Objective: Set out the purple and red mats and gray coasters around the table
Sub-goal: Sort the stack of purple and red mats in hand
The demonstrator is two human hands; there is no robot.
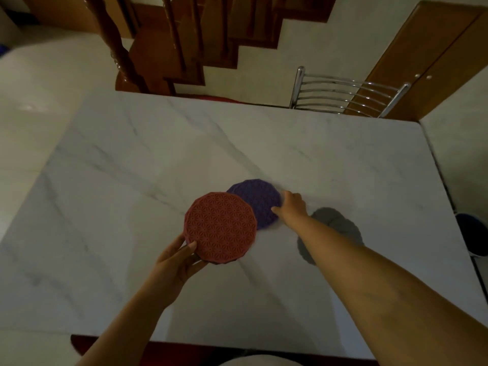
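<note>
A round red mat point(220, 226) with a lattice pattern is held just above the white marble table point(132, 180); my left hand point(177, 260) grips its near edge, thumb on top. Behind it and partly covered by it is a round purple mat point(257, 200), low over the table; my right hand point(291, 207) pinches its right edge. Gray coasters point(334, 221) lie on the table to the right, overlapping each other, partly hidden under my right forearm.
A metal chair back point(348, 93) stands at the table's far right side. A wooden staircase point(169, 48) rises beyond the far edge. A wooden cabinet point(427, 62) stands at the back right. A dark round object point(472, 233) sits on the floor past the table's right edge.
</note>
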